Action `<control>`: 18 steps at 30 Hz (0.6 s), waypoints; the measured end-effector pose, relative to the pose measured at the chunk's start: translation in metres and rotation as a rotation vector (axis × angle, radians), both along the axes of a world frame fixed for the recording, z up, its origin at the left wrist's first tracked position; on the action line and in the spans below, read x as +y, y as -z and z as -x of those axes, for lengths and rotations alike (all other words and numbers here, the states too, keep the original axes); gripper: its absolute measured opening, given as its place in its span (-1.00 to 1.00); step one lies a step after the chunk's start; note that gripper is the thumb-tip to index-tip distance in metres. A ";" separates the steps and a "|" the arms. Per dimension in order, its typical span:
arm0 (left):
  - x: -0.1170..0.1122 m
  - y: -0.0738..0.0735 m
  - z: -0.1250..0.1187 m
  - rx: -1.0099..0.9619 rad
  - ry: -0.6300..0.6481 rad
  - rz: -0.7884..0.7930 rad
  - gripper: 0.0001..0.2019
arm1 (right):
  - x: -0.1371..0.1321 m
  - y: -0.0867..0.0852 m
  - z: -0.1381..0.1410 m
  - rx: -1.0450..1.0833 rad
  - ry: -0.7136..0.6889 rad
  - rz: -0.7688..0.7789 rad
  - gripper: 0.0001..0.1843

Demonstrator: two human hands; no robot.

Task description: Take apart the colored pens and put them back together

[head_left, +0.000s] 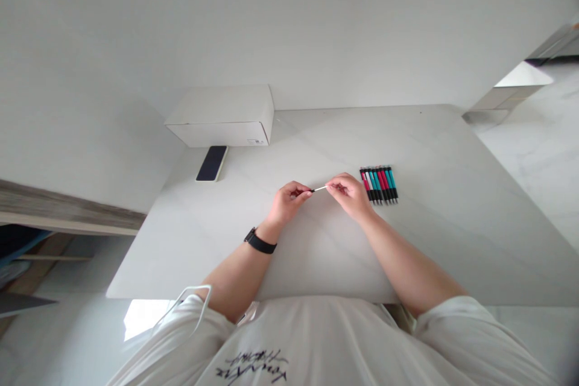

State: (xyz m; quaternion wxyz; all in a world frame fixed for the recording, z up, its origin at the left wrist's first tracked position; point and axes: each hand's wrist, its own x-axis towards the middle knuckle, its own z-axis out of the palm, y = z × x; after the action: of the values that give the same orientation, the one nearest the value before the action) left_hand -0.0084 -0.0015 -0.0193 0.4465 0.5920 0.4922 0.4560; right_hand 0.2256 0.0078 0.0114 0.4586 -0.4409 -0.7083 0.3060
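Note:
My left hand [287, 202] and my right hand [348, 193] meet above the middle of a white marble-patterned table [316, 139]. Between them shows a thin pale pen refill [319, 189] with a dark section at its left end. My left fingers close on that dark end, and most of it is hidden there. My right fingertips pinch the other end. Just beyond my right hand lies a tight row of several click pens [379, 184] with red, teal, white and black barrels.
A white cardboard box [221, 116] stands at the table's far left corner by the wall. A dark-screened phone [211, 163] lies next to it. A black watch [260, 241] circles my left wrist. The table's edges drop to a pale floor.

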 end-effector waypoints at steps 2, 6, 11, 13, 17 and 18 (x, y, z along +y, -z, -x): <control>0.000 -0.002 0.001 0.032 -0.008 -0.021 -0.67 | 0.000 -0.001 -0.001 -0.023 0.004 -0.006 -0.77; 0.000 -0.007 0.005 0.145 -0.014 -0.087 -0.72 | 0.002 -0.001 -0.005 -0.088 0.010 -0.007 -0.81; -0.001 -0.013 0.008 0.283 -0.006 -0.144 -0.79 | 0.008 -0.005 -0.019 -0.143 -0.028 0.033 -0.78; -0.001 -0.014 0.009 0.324 0.002 -0.164 -0.81 | 0.012 -0.007 -0.027 -0.140 0.052 0.045 -0.72; -0.001 -0.014 0.007 0.409 0.081 -0.246 -0.87 | 0.016 -0.004 -0.041 -0.325 0.244 0.083 -0.72; -0.002 -0.013 0.006 0.435 0.110 -0.264 -0.89 | 0.016 -0.001 -0.043 -0.401 0.246 0.101 -0.71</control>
State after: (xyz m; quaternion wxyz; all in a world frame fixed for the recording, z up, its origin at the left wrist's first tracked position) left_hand -0.0145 -0.0032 -0.0066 0.2730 0.7551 0.4799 0.3535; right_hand 0.2682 0.0235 0.0125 0.3201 -0.5980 -0.7100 0.1892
